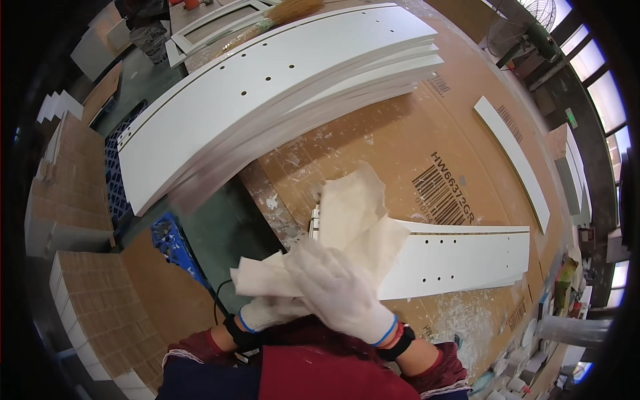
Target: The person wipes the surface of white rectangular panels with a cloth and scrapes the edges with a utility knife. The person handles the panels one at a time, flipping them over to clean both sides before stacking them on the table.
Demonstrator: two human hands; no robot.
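A cream cloth [353, 200] lies bunched over the left end of a white panel with drilled holes [460, 260]. My right hand [333, 287], in a white glove, is closed on the cloth, and folds of it stick out past the fingers to the left and upward. Just behind and below it is my left hand [273, 312], also gloved. The cloth and my right hand cover its fingers, so whether it grips anything cannot be seen. Under the drilled panel, the edge of another white piece shows at its lower right.
A tall stack of white drilled panels [280, 73] stands at the far left of the cardboard-covered table [373, 140]. A narrow white strip [513, 163] lies at the right. A brush [280, 17] and a white frame [213, 27] are behind the stack. Boards [100, 320] are piled at left.
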